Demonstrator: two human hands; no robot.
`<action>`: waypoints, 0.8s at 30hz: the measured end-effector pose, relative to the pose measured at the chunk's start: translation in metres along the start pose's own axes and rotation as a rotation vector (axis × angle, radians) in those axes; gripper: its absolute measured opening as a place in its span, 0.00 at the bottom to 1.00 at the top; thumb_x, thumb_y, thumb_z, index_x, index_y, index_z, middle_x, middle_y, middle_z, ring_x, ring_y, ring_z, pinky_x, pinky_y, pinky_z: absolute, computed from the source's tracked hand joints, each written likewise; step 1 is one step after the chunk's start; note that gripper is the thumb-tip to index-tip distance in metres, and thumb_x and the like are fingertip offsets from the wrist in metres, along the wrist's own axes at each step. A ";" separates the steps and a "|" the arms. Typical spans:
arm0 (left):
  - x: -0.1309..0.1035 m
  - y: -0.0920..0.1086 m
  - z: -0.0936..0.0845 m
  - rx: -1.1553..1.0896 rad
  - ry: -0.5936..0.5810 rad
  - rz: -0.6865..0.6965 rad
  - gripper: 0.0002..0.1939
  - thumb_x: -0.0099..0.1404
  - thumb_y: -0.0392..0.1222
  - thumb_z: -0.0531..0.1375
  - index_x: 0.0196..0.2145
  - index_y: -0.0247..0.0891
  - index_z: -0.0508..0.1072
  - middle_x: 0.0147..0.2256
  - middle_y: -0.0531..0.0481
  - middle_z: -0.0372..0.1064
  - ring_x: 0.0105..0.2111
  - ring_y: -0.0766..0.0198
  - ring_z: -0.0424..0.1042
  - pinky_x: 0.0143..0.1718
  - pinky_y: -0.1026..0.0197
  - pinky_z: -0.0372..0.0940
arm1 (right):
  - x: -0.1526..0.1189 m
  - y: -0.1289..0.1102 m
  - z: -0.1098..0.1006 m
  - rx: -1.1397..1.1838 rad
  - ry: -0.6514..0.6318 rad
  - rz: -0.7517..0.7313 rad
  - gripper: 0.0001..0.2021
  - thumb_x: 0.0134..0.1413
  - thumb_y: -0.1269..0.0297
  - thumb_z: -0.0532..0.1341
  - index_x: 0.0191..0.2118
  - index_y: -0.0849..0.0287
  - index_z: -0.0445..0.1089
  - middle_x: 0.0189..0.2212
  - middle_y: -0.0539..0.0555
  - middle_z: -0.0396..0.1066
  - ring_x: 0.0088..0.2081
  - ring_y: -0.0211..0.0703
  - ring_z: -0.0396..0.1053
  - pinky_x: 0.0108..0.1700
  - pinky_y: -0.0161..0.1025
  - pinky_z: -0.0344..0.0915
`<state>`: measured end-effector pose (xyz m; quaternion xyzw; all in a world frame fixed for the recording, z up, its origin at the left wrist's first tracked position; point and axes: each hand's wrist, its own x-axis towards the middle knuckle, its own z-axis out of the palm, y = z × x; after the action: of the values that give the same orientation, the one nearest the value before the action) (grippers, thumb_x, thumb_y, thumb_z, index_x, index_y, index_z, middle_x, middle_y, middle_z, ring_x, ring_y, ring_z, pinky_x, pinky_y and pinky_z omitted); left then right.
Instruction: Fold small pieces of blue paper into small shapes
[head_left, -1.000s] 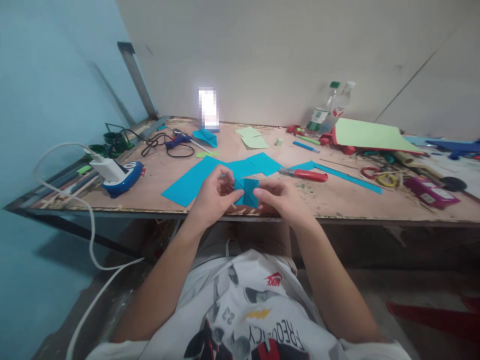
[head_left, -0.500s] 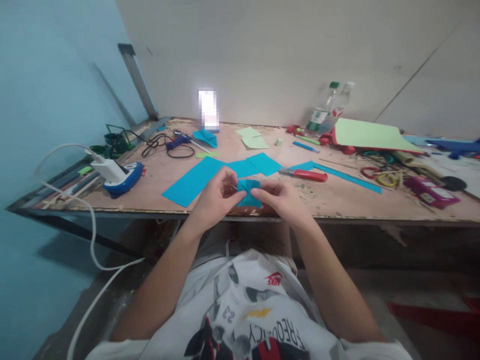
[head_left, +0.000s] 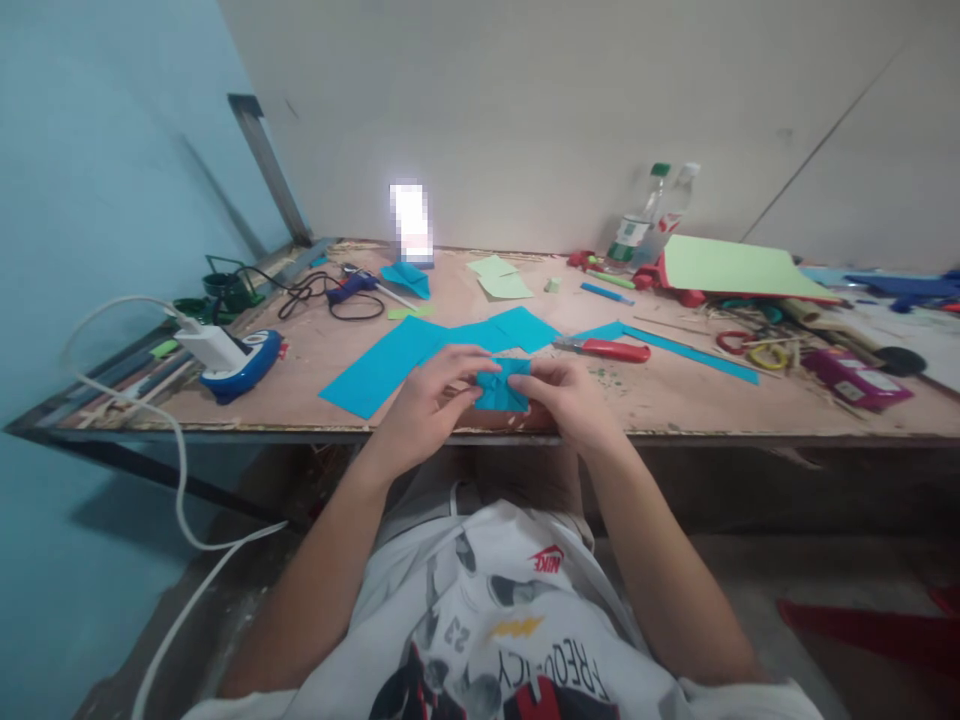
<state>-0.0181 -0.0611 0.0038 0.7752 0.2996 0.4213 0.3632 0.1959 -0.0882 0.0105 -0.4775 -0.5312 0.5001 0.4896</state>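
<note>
A small folded piece of blue paper [head_left: 502,388] is between my hands, just above the table's front edge. My right hand [head_left: 562,392] pinches its right side, thumb on top. On the left side, my left hand [head_left: 442,388] has its fingers stretched over the paper's upper left corner and its thumb at the left edge, with a gap between them. Behind my hands lie a large blue sheet [head_left: 382,368] and more blue paper [head_left: 517,328]. The red utility knife [head_left: 615,350] rests to the right of them.
A white plug on a blue power strip [head_left: 240,370], a glue gun [head_left: 352,288] and a lit phone [head_left: 411,225] are at the left. Bottles [head_left: 630,235], green sheets [head_left: 742,265], scissors [head_left: 765,355] and a purple box [head_left: 859,380] stand or lie at the right.
The fingers of my left hand have opened and stretched over the paper. The small blue paper has shifted slightly right and now looks wider, while my right hand keeps its pinch.
</note>
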 end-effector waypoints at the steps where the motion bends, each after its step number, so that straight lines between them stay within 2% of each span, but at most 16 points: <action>1: 0.000 -0.001 -0.002 0.047 -0.033 0.028 0.12 0.73 0.37 0.57 0.47 0.45 0.79 0.60 0.46 0.70 0.57 0.55 0.72 0.54 0.57 0.68 | 0.000 0.000 0.000 0.008 0.004 0.002 0.15 0.49 0.54 0.72 0.24 0.58 0.73 0.16 0.46 0.65 0.18 0.37 0.65 0.21 0.33 0.61; 4: -0.001 -0.003 -0.004 0.142 -0.060 0.043 0.19 0.73 0.33 0.53 0.48 0.46 0.83 0.60 0.46 0.72 0.61 0.54 0.71 0.58 0.54 0.67 | 0.002 0.002 -0.001 0.036 0.013 0.003 0.14 0.48 0.52 0.72 0.28 0.58 0.76 0.20 0.48 0.70 0.21 0.39 0.67 0.24 0.35 0.65; 8: -0.002 -0.002 0.002 0.148 0.024 0.008 0.17 0.69 0.35 0.57 0.48 0.45 0.84 0.56 0.44 0.76 0.59 0.51 0.73 0.54 0.54 0.70 | 0.003 0.002 -0.001 0.043 0.025 -0.034 0.13 0.46 0.54 0.73 0.27 0.58 0.77 0.22 0.48 0.70 0.24 0.38 0.66 0.29 0.36 0.66; 13: -0.003 -0.001 0.007 0.184 0.085 -0.004 0.17 0.64 0.32 0.60 0.45 0.45 0.84 0.53 0.45 0.78 0.49 0.53 0.78 0.45 0.56 0.72 | 0.003 0.000 -0.002 0.033 0.006 -0.046 0.12 0.46 0.54 0.73 0.27 0.57 0.78 0.25 0.50 0.74 0.27 0.40 0.68 0.32 0.37 0.66; 16: -0.004 -0.001 0.008 0.179 0.105 0.038 0.14 0.64 0.33 0.62 0.44 0.44 0.85 0.52 0.45 0.78 0.46 0.55 0.78 0.45 0.56 0.72 | 0.003 -0.001 -0.002 0.031 -0.002 -0.049 0.12 0.46 0.54 0.74 0.28 0.58 0.79 0.26 0.50 0.75 0.28 0.40 0.68 0.33 0.37 0.67; 20: -0.005 -0.001 0.007 0.139 0.085 0.106 0.12 0.66 0.35 0.64 0.44 0.44 0.85 0.54 0.45 0.75 0.49 0.55 0.77 0.49 0.56 0.73 | 0.003 0.001 -0.003 0.023 -0.014 -0.044 0.12 0.48 0.55 0.73 0.28 0.58 0.77 0.24 0.48 0.71 0.26 0.38 0.66 0.30 0.35 0.63; 24: -0.004 -0.001 0.007 0.141 0.081 0.103 0.09 0.67 0.36 0.64 0.40 0.43 0.86 0.53 0.44 0.75 0.51 0.53 0.77 0.49 0.55 0.72 | 0.003 0.002 -0.004 0.008 -0.030 -0.046 0.12 0.50 0.55 0.72 0.27 0.58 0.76 0.22 0.48 0.69 0.25 0.38 0.65 0.29 0.35 0.62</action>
<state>-0.0135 -0.0660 -0.0016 0.7955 0.3024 0.4484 0.2733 0.1999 -0.0847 0.0085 -0.4554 -0.5473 0.4979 0.4950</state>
